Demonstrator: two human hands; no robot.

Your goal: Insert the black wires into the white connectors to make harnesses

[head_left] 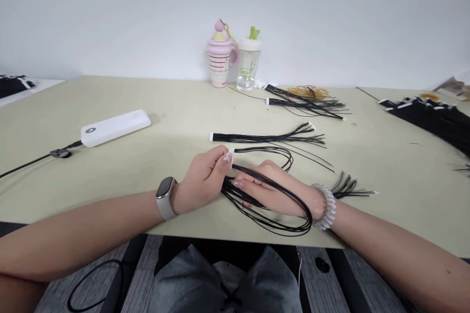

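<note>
L hand (203, 178): thumb + curled index pinch the white conn. (231, 157) of the held black wires (307, 216), no gap b/w; other fingers folded in twd palm, mostly hidden. White conn. is on the near side of the flat harness (249, 137), just beside it, nr its L end.

R hand (273, 188): also nearer than flat harness, thumb tip up against the held black wires, fingers partly curled under them, not spread wide. Can't tell how tight; wires + hand hide most fingertips. Wires run from white conn. over R hand, loop round nr the wrist & back twd the thumb; a 2nd, smaller loop shows b/w R hand and flat harness.

Loose wire ends (348, 188) stick out past R wrist, to R of + nearer than flat harness. Behind it, to R: 2 more harnesses (290, 102); further back, pink cup (219, 66) beside clear bottle (248, 68). White power bank (116, 127) w/ cable well L of it; dark bundle pile (433, 120) well R. All on the bench (176, 107).
</note>
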